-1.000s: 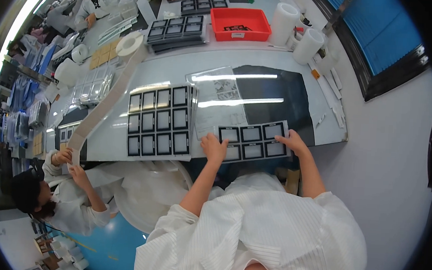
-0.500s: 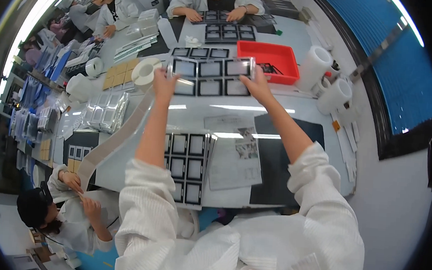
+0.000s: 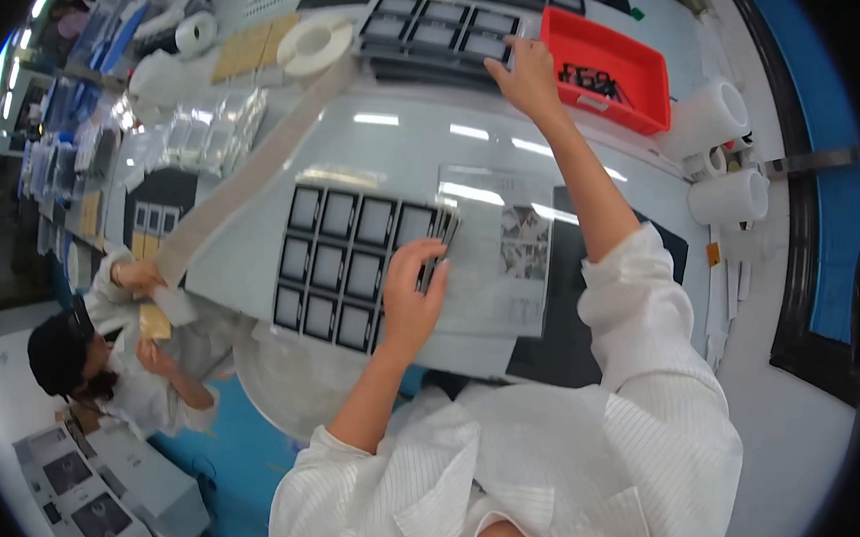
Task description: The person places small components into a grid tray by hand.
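Observation:
My right hand (image 3: 529,78) is at the right edge of a clear tray of black-framed panels (image 3: 432,35) lying on a stack at the far side of the table. Its fingers and thumb are apart, touching the tray's corner rather than wrapped around it. Nearer to me, my left hand (image 3: 414,295) hovers over or rests on the right column of a second tray of black-framed panels (image 3: 329,261); contact is hard to tell. Its fingers are stretched out, the thumb apart, with nothing held. More sheets or trays show beneath that tray's right edge.
A red bin (image 3: 609,67) with small black parts stands beside the far stack. Left of the stack lies a roll of pale strip (image 3: 314,46), its band running to a co-worker (image 3: 135,348). A printed sheet (image 3: 521,255), a dark mat (image 3: 619,282) and white rolls (image 3: 729,197) are to the right.
The tray that both hands held up now lies on the far stack. My left hand has left it and come back over the near tray; my right hand stays at its edge. The view has tilted nearer.

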The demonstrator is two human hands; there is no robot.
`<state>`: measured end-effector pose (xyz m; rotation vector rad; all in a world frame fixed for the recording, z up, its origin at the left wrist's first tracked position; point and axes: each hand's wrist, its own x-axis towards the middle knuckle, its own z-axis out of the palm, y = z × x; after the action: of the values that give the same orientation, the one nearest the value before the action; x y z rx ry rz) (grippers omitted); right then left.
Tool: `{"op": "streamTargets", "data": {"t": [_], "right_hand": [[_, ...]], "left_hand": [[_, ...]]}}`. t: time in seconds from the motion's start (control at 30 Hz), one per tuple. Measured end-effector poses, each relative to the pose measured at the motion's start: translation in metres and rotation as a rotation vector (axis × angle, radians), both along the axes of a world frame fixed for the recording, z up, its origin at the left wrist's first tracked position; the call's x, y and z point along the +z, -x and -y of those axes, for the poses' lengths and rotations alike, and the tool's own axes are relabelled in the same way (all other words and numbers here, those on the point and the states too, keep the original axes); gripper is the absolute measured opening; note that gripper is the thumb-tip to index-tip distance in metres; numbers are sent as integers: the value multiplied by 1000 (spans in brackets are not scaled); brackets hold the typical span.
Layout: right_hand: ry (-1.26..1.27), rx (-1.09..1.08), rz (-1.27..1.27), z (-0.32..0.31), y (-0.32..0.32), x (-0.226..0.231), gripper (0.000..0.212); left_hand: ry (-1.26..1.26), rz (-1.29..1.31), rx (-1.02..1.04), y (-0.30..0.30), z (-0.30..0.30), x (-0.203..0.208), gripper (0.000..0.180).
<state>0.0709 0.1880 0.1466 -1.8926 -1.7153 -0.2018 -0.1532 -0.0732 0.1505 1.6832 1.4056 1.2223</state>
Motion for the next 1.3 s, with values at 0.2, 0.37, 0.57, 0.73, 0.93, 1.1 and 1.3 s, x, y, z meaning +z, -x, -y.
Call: {"op": "streamTargets", "data": {"t": [0.2,0.37,0.57,0.73,0.93,1.1,1.3], "right_hand": [[442,644,-446,173,54,-48,55],[400,546,-252,202,91,-59,67],[294,427,-70,201,106,-67,71],[352,338,36,190,120,-62,74],[481,307,31,160,122,-57,75],[404,357,-256,175,127,-72,59],[440,369,-185,190,122,-58,71]], "left_hand": [[-37,-290,220,42,79,-49,19],[-153,-441,141,49,81,-70,30],[-171,-401,128,44,88,-85,30],[-223,-485,162,46,90,-87,30],[-288,-516,218,48,91,-91,29],[-290,-514,224,53,91,-89,28],[101,-612,1038,170,51,-106,31]]}}
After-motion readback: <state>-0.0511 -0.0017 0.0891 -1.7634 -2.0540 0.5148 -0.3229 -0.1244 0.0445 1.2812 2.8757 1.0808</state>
